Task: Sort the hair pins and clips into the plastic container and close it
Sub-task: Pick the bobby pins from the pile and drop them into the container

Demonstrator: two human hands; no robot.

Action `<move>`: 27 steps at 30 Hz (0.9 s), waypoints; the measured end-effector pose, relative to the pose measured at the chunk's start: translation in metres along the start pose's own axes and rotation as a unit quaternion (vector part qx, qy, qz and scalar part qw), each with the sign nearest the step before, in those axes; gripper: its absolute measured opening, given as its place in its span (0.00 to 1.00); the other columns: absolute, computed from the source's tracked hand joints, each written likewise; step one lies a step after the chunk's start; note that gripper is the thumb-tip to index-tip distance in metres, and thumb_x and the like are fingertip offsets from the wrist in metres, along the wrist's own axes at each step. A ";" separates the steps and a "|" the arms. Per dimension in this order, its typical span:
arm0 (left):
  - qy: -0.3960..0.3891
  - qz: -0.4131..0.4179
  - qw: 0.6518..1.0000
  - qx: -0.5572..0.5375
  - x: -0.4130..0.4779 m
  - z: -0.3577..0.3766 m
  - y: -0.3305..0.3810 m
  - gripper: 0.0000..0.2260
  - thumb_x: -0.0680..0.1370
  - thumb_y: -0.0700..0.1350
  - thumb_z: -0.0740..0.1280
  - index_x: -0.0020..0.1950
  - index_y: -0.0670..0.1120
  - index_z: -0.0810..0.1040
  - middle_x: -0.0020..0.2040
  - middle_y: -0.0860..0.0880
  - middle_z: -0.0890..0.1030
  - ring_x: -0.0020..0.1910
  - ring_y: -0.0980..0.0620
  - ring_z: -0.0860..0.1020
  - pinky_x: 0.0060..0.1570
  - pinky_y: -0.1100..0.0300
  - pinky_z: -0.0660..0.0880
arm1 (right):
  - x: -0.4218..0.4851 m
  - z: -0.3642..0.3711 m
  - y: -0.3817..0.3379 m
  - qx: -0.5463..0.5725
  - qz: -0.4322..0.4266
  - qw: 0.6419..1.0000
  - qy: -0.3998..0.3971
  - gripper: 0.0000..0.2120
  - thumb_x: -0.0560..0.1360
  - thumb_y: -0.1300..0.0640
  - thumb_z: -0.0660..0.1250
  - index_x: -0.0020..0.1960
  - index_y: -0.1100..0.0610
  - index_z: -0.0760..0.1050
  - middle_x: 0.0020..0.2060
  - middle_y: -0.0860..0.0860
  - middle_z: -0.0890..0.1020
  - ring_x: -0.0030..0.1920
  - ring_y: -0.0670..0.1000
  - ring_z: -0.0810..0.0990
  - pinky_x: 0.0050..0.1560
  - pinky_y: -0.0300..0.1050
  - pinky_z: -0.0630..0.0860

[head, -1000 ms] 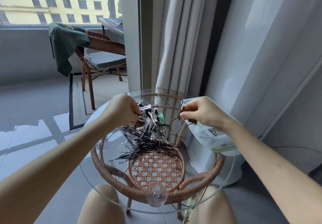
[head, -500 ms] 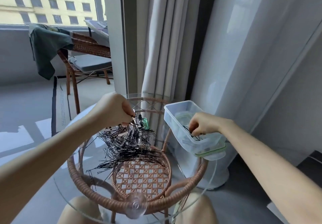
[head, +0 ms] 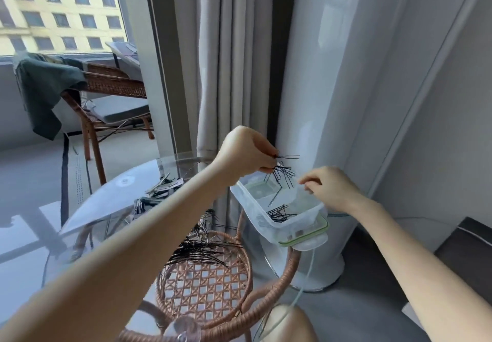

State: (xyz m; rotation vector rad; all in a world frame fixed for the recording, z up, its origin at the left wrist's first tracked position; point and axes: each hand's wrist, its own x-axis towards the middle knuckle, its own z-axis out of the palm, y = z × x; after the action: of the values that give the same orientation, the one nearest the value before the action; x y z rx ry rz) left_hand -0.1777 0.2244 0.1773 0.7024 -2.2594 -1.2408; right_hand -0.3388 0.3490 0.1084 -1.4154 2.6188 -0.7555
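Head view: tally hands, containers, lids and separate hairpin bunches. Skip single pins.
Hands: 2 (left hand, right hand)
Plastic container: 1
Lid: 1, under the container
Hairpin bunches: 3 (held bunch, container pile, loose pile)
Total: 7

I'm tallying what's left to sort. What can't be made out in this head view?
- Pile of pins on the glass table: partly hidden behind the left forearm.
- Clips: small and blurred; types unclear.
- Pins in the container: too tangled to count.
- Bundle in the left hand: ends hidden by fingers.
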 end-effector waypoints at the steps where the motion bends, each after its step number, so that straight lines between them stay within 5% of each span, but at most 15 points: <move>1: -0.004 -0.006 1.000 -0.009 0.003 0.013 -0.005 0.05 0.67 0.33 0.72 0.36 0.42 0.83 0.29 0.48 0.81 0.24 0.59 0.79 0.30 0.65 0.79 | -0.002 -0.004 0.005 -0.002 0.017 0.999 0.050 0.12 0.73 0.64 0.61 0.49 0.57 0.82 0.42 0.52 0.85 0.46 0.53 0.82 0.52 0.46 0.77; 4: 0.001 -0.030 0.999 -0.013 0.010 0.049 -0.025 0.04 0.67 0.34 0.72 0.38 0.42 0.84 0.27 0.49 0.80 0.24 0.58 0.78 0.35 0.65 0.78 | -0.007 -0.012 0.019 0.008 0.077 0.989 0.124 0.13 0.73 0.64 0.60 0.47 0.55 0.82 0.43 0.53 0.85 0.46 0.56 0.82 0.52 0.49 0.77; 7: 0.004 -0.044 0.999 0.019 0.010 0.074 -0.046 0.05 0.69 0.34 0.70 0.43 0.39 0.84 0.31 0.45 0.82 0.32 0.49 0.80 0.38 0.61 0.78 | -0.015 -0.011 0.023 -0.006 0.088 0.990 0.106 0.12 0.74 0.64 0.60 0.49 0.55 0.81 0.43 0.52 0.85 0.47 0.55 0.82 0.53 0.48 0.77; 9: -0.016 -0.022 0.994 0.101 0.012 0.082 -0.059 0.07 0.69 0.34 0.67 0.43 0.41 0.84 0.40 0.43 0.85 0.40 0.46 0.81 0.43 0.59 0.77 | -0.019 -0.010 0.020 -0.012 0.081 0.993 0.087 0.13 0.74 0.64 0.60 0.50 0.55 0.81 0.44 0.51 0.85 0.48 0.54 0.82 0.53 0.48 0.77; 14: -0.164 0.028 0.931 0.326 0.016 0.079 -0.060 0.09 0.71 0.36 0.64 0.43 0.46 0.82 0.39 0.45 0.78 0.39 0.45 0.74 0.39 0.60 0.71 | -0.025 -0.005 0.005 -0.041 0.058 0.996 0.052 0.13 0.75 0.62 0.60 0.52 0.54 0.81 0.49 0.51 0.85 0.52 0.54 0.80 0.54 0.48 0.76; 20: -0.153 0.061 0.952 0.257 -0.004 0.007 -0.045 0.11 0.74 0.42 0.68 0.55 0.49 0.81 0.55 0.51 0.82 0.50 0.52 0.80 0.51 0.63 0.74 | -0.052 0.002 -0.047 0.020 -0.058 0.995 0.083 0.09 0.75 0.59 0.65 0.53 0.55 0.81 0.47 0.50 0.85 0.46 0.50 0.81 0.49 0.39 0.74; 23: -0.119 0.048 0.946 0.299 -0.038 -0.040 -0.070 0.14 0.73 0.45 0.70 0.58 0.50 0.80 0.56 0.50 0.81 0.51 0.52 0.79 0.52 0.62 0.74 | -0.077 0.026 -0.075 0.057 -0.133 0.987 -0.071 0.15 0.72 0.51 0.70 0.58 0.52 0.78 0.52 0.46 0.82 0.47 0.44 0.78 0.49 0.35 0.72; 27: -0.130 -0.041 0.908 0.397 -0.098 -0.086 -0.123 0.31 0.68 0.57 0.71 0.69 0.56 0.66 0.65 0.49 0.71 0.59 0.52 0.72 0.59 0.61 0.71 | -0.092 0.085 -0.082 -0.114 -0.162 0.961 -0.194 0.40 0.67 0.36 0.67 0.73 0.50 0.59 0.69 0.47 0.67 0.68 0.50 0.65 0.68 0.48 0.65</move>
State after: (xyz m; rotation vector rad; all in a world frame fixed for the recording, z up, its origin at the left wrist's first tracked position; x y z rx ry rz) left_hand -0.0246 0.1757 0.0977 0.9502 -2.9999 -0.3999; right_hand -0.1983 0.3525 0.0555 -1.8630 2.2528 -0.1633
